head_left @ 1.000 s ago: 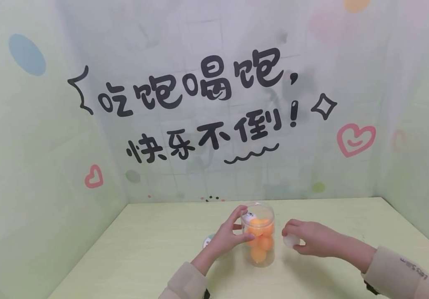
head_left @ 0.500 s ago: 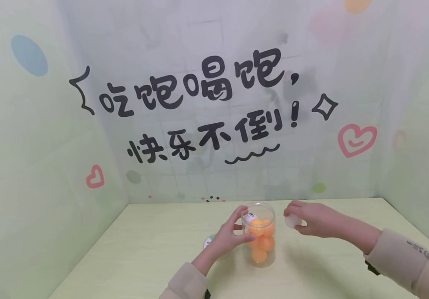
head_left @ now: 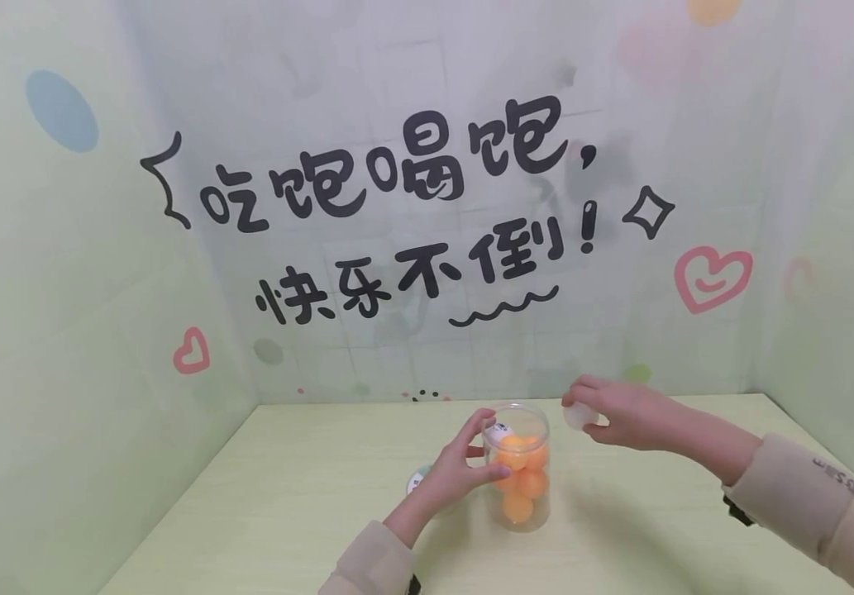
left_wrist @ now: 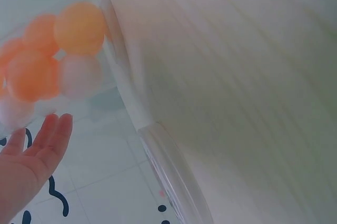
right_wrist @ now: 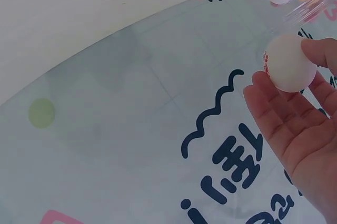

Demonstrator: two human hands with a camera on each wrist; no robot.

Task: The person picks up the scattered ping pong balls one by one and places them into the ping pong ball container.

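Observation:
A clear plastic jar [head_left: 529, 519] stands upright on the table, holding several orange ping-pong balls [head_left: 518, 506] and a white one with a dark print. My left hand [head_left: 456, 471] grips the jar from its left side, thumb in front and fingers toward the back. In the left wrist view, white balls show in the jar too. Beyond the jar's right side, at about rim height or above, my right hand [head_left: 631, 413] pinches a white ping-pong ball [right_wrist: 292, 63] between thumb and fingers. Red print marks that ball. It is apart from the jar.
A round lid-like piece [head_left: 417, 479] with a pale green and white face lies on the table, partly hidden behind my left wrist. Printed fabric walls [head_left: 367, 347] with black lettering enclose the pale wooden table [head_left: 307, 496] at the back and sides.
My right hand has risen with the white ball from beside the jar's middle to around rim height, shifting slightly left lately. The left hand and the jar stay put.

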